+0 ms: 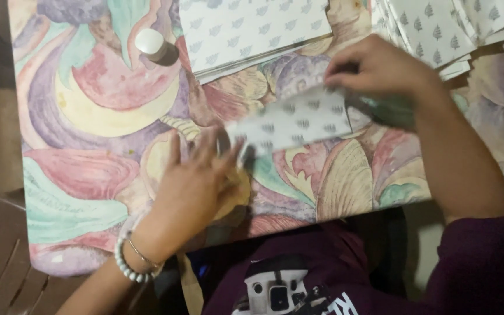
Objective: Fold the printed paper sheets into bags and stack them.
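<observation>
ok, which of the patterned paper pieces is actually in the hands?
The folded sheet at table centre, held by the left hand and right hand. The stack at top and the pile at top right lie untouched.

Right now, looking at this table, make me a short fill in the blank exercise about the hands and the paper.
1. Both hands hold a folded piece of patterned ____ above the table.
2. The left hand wears a beaded ____ at the wrist.
3. The small white-capped bottle lies nearer the ____ hand.
4. The stacks of printed sheets lie at the table's ____ edge from the person.

Missing words: paper; bracelet; left; far
</observation>
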